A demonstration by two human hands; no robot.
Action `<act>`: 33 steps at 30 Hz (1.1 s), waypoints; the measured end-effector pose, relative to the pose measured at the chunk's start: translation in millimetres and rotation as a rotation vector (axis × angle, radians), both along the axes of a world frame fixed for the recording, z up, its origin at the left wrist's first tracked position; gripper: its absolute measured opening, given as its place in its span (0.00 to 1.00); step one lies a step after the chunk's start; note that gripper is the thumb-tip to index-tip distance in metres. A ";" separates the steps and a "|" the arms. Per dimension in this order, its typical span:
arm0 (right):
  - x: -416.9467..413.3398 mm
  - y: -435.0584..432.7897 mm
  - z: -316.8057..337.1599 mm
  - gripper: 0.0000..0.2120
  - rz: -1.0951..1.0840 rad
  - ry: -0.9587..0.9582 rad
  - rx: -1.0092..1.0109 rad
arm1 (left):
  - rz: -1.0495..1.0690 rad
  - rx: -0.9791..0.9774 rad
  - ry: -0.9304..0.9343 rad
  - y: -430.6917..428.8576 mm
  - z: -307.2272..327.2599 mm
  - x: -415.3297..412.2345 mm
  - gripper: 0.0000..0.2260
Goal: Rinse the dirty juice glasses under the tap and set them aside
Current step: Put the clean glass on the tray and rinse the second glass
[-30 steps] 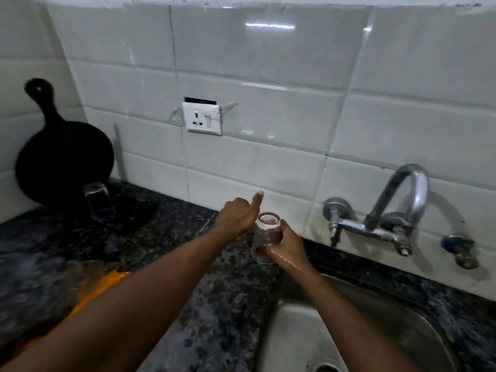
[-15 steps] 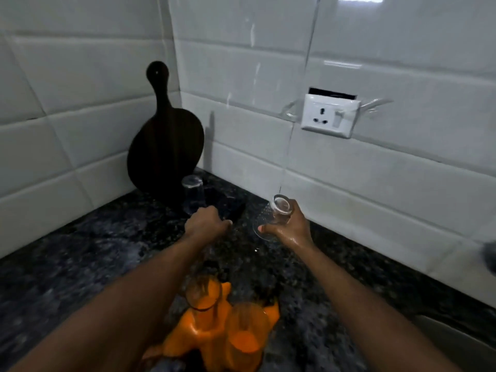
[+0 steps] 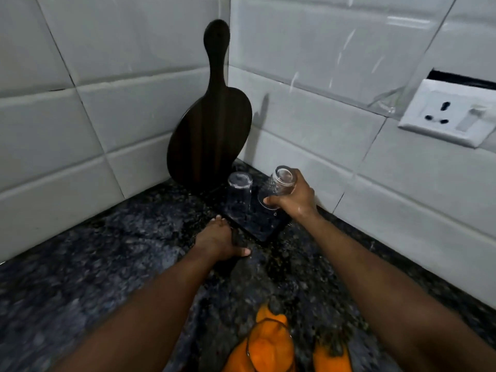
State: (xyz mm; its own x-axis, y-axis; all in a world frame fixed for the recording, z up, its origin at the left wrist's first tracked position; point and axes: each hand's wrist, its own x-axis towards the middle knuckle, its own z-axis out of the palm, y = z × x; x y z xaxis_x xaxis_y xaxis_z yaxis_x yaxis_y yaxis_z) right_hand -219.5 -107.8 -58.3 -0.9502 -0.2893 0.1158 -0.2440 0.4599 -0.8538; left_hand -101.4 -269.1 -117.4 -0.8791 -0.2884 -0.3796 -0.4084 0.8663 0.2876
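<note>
My right hand (image 3: 294,200) grips a clear rinsed glass (image 3: 276,185), tilted mouth-down, just above a dark mat (image 3: 264,226) in the counter's corner. One clear glass (image 3: 239,194) stands upside down on that mat, just left of the held one. My left hand (image 3: 218,241) rests palm-down on the counter at the mat's near-left edge, holding nothing. At the bottom edge a dirty glass (image 3: 269,345) with orange juice residue stands on the counter, partly cut off.
A dark wooden paddle board (image 3: 212,122) leans in the tiled corner behind the mat. A white wall socket (image 3: 447,118) sits at the right. Orange patches (image 3: 331,358) lie around the dirty glass on the speckled dark granite counter (image 3: 107,264).
The view swung left from the sink and tap to the corner. My right hand carried the glass to the mat and turned it over. My left hand dropped onto the counter.
</note>
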 end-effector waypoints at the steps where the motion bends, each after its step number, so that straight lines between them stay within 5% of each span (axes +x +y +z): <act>1: -5.7 -6.1 2.1 0.34 -0.001 0.002 -0.002 | -0.002 -0.009 -0.002 -0.6 -2.3 -2.8 0.56; 16: -47.4 -43.5 -12.8 0.39 0.127 0.029 0.056 | -0.070 -0.119 -0.128 6.7 -5.8 -34.0 0.45; 29: -55.4 -59.6 -35.6 0.37 0.199 0.011 0.186 | -0.053 -0.136 -0.169 8.9 -12.6 -38.6 0.48; 33: -52.0 -59.3 -34.1 0.47 0.193 -0.001 0.276 | -0.029 -0.112 -0.196 9.4 -9.5 -42.6 0.47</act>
